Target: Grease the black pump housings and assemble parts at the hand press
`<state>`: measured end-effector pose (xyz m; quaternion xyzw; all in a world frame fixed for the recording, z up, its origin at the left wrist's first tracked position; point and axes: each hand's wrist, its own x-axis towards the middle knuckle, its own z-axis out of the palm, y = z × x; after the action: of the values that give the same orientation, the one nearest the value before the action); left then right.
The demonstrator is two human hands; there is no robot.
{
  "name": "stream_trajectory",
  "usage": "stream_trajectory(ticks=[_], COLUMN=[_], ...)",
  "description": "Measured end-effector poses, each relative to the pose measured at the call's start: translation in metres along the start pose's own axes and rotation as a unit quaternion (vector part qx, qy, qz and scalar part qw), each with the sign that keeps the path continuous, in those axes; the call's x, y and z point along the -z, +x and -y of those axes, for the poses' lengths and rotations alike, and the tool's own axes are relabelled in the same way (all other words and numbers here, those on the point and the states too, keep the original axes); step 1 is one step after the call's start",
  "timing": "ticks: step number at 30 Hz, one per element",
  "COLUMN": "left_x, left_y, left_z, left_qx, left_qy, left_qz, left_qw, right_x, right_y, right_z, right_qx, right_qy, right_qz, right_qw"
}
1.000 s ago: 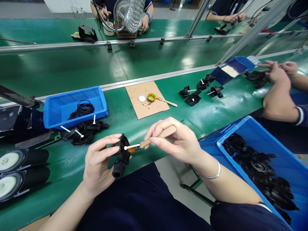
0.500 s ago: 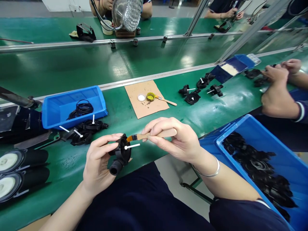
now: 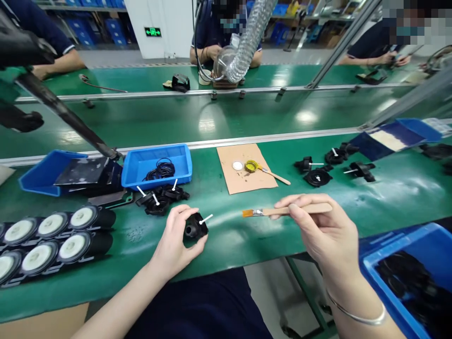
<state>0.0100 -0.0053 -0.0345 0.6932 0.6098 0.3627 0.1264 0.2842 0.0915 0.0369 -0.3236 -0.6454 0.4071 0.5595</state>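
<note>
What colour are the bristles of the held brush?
The bristles are orange, as the head view shows.

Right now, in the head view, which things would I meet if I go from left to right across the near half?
White-topped black cylinders → left hand, holding a black part → cardboard sheet → right hand → blue crate of black parts.

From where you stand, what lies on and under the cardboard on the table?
On the cardboard are a small white disc, a yellow container and a brush, its handle overhanging the edge. What lies underneath is hidden.
</note>
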Motion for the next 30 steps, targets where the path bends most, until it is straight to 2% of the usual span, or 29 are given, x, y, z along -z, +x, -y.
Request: stream_trajectory(ticks=[4,7,11,13,16,20,25,30], left_x=[0.012,0.020,0.019,0.014,0.006,-0.004,-0.013,-0.016], left_y=[0.002,0.007,0.010,0.008,0.003,-0.003,-0.010,-0.011], left_z=[0.018,0.030,0.041,0.040,0.031,0.013,0.002,-0.014], left_qx=[-0.072,-0.125,-0.114,-0.108,-0.111,-0.137,-0.202,-0.170], left_qy=[0.135,0.213,0.262,0.266,0.258,0.211,0.157,0.069], left_qz=[-0.030,-0.050,-0.089,-0.094,-0.095,-0.095,-0.058,0.061], left_qw=[0.988,0.968,0.954,0.953,0.955,0.963,0.965,0.981], right_x=[0.012,0.028,0.069,0.093,0.122,0.143,0.160,0.175], right_y=[0.001,0.009,0.021,0.026,0.035,0.055,0.081,0.088], right_z=[-0.008,-0.014,-0.029,-0.041,-0.068,-0.111,-0.138,-0.143], right_qx=[-0.001,0.033,0.060,0.040,0.001,-0.025,-0.028,-0.057], right_qy=[-0.001,-0.042,-0.108,-0.132,-0.205,-0.261,-0.255,-0.145], right_qz=[-0.039,-0.090,-0.197,-0.211,-0.198,-0.202,-0.256,-0.269], right_qw=[0.999,0.995,0.973,0.968,0.958,0.944,0.932,0.951])
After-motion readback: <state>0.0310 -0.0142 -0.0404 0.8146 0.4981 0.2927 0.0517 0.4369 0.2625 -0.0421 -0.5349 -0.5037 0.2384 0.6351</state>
